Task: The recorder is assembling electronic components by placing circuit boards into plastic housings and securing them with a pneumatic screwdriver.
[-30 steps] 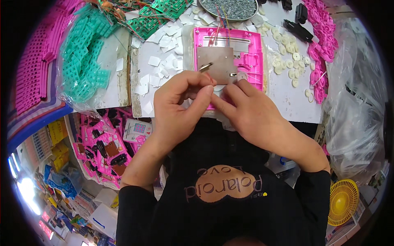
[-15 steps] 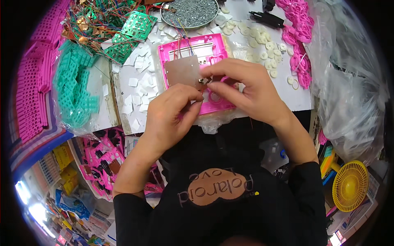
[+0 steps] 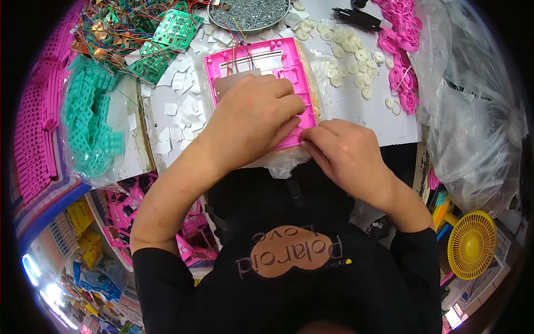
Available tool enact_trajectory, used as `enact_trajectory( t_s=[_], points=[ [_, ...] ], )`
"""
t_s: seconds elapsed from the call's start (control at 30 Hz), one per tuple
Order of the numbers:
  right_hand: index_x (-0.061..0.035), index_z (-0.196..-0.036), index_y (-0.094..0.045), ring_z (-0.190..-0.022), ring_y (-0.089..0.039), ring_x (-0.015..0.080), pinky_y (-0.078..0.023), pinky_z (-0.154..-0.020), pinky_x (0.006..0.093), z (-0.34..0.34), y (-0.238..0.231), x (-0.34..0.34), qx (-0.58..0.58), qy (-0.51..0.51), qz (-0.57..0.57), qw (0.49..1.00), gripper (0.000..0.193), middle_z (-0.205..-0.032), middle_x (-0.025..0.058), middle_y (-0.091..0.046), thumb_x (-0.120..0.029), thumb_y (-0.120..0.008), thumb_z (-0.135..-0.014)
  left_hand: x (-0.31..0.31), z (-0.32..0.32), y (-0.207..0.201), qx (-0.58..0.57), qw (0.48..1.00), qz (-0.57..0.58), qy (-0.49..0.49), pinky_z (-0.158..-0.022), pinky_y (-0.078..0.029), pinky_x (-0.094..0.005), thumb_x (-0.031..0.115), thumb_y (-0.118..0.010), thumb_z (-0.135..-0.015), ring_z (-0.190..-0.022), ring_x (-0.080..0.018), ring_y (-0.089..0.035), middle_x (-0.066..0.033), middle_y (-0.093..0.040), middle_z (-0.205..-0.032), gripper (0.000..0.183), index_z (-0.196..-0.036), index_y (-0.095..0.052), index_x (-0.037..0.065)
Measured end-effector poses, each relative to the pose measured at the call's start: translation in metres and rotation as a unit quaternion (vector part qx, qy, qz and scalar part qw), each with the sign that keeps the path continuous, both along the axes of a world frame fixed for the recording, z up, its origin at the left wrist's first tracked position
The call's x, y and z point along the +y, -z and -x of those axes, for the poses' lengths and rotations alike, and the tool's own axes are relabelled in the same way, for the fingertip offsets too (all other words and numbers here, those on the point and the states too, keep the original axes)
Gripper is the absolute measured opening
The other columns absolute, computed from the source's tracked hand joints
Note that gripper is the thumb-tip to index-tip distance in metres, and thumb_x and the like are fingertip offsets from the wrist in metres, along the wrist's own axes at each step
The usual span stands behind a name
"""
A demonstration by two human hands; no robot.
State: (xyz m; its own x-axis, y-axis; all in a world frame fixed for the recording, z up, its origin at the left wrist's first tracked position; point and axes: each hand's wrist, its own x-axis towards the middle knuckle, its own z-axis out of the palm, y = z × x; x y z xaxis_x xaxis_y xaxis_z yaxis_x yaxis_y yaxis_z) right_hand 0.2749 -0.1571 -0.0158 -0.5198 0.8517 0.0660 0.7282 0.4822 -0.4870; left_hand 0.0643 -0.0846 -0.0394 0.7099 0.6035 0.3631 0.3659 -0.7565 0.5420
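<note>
Left hand, head view: back turned up, the left hand [image 3: 253,111] reaches across the pink housing [image 3: 296,72], fingers bent toward the right; its grasp is hidden beneath it, so I cannot tell what it holds.
Right hand: the right hand [image 3: 347,153] comes in from the lower right, thumb and forefinger drawn narrow at the housing's lower right corner; I cannot tell whether something small is pinched there.
Pink housing: on the worktable [image 3: 384,132] in front of the person, slightly turned, with clear plastic [image 3: 285,164] showing past its near edge.
Brown board: the brown board [image 3: 225,84] lies over the housing's left part, wires [image 3: 243,47] beyond it.
In the way: the left hand covers much of the board and the housing's near left portion.
Left side: white squares [image 3: 186,111], teal grids [image 3: 89,117], green circuit boards [image 3: 175,30].
Far side: round dish [image 3: 209,15] of small metal pieces [image 3: 250,12].
Right side: cream discs [image 3: 356,55], pink loops [image 3: 409,83], a long black part [image 3: 356,19], a crumpled clear bag [image 3: 473,128].
Count: two hands, one housing, one brown board, one dish; squares and discs overlap too much to number.
</note>
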Motion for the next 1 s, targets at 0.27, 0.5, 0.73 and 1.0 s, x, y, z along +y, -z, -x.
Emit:
enact_trajectory(
  t_s=[0.27, 0.5, 0.73, 1.0],
  points=[
    [-0.0068, -0.092, -0.076, -0.068, -0.066, 0.0264, -0.051, -0.06, 0.0367, -0.013, 0.032, 0.019, 0.152, -0.051, 0.035, 0.987, 0.012, -0.075, 0.0085, -0.067, -0.014, -0.079, -0.082, -0.011, 0.008, 0.017, -0.075, 0.993, 0.05, -0.071, -0.072, -0.052, -0.0421, 0.009, -0.075, -0.082, -0.083, -0.031, -0.064, -0.0102, -0.064, -0.086, 0.013, -0.092, -0.067, 0.005],
    [-0.0104, -0.103, -0.081, -0.059, -0.062, 0.0224, -0.047, -0.054, 0.0337, -0.029, 0.062, 0.011, 0.239, -0.026, 0.038, 0.97, 0.022, -0.068, 0.0076, -0.066, -0.011, -0.083, -0.08, -0.019, 0.008, 0.016, -0.106, 0.991, 0.025, -0.079, -0.073, -0.051, -0.0386, 0.004, -0.078, -0.078, -0.083, -0.0284, -0.064, -0.0083, -0.067, -0.098, 0.022, -0.099, -0.071, 0.006],
    [-0.0109, -0.103, -0.081, -0.056, -0.062, 0.0212, -0.046, -0.051, 0.0327, -0.035, 0.065, 0.012, 0.216, -0.031, -0.014, 0.976, 0.022, -0.068, 0.0071, -0.068, -0.012, -0.082, -0.082, -0.06, 0.004, 0.019, 0.025, 0.998, -0.045, -0.043, -0.097, -0.042, -0.0469, 0.012, -0.081, -0.071, -0.097, -0.0215, -0.061, 0.0015, -0.067, -0.111, 0.046, -0.116, -0.073, 0.013],
    [-0.005, -0.107, -0.077, -0.057, -0.063, 0.0202, -0.046, -0.055, 0.0309, -0.032, 0.024, 0.023, 0.172, 0.063, 0.291, 0.939, 0.018, -0.07, 0.0119, -0.068, -0.009, -0.07, -0.09, -0.063, 0.0, 0.017, 0.076, 0.994, -0.075, -0.039, -0.1, -0.04, -0.0486, 0.011, -0.08, -0.068, -0.094, -0.0174, -0.06, 0.0027, -0.065, -0.111, 0.05, -0.118, -0.073, 0.012]
  ],
)
